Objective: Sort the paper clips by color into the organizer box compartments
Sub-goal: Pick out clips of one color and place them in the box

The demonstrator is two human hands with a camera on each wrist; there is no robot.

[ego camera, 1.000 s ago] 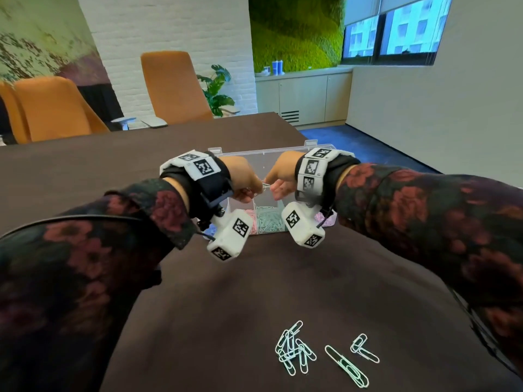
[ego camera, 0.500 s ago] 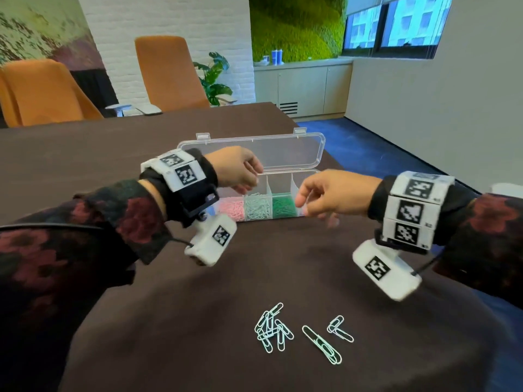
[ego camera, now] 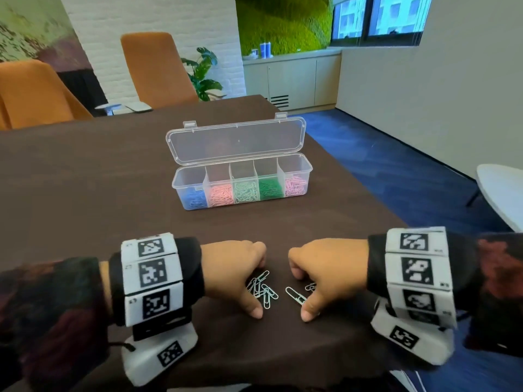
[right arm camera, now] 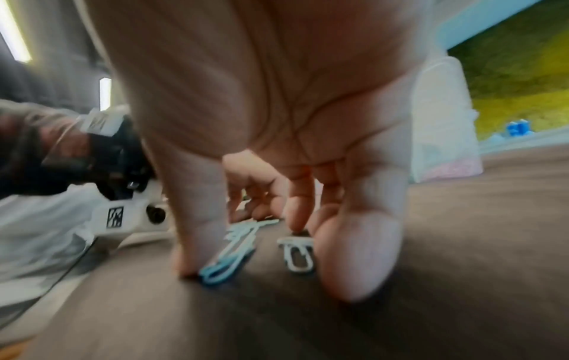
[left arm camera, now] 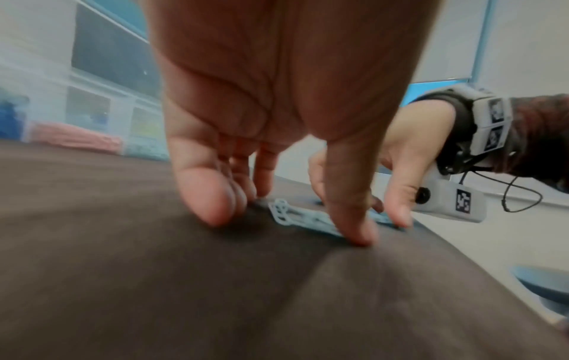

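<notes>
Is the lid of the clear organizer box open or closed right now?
Open. The lid stands tilted back behind the organizer box, leaving the compartments uncovered.

Clear glossy plastic organizer box point(ego camera: 294, 176); matt brown cloth table point(ego camera: 85, 193); smooth coated paper clips point(ego camera: 261, 290).

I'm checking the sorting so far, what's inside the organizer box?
The box has five compartments: blue, pink, pale green, dark green and light pink clips, left to right. Only the piles' front faces show; their depth and any stray colours stay hidden.

Light: bright, even daylight from window point(ego camera: 379, 17) | Head view: sharp, edges bowed | Wrist views: blurred, soft shadows under fingertips point(left arm camera: 212, 207)
</notes>
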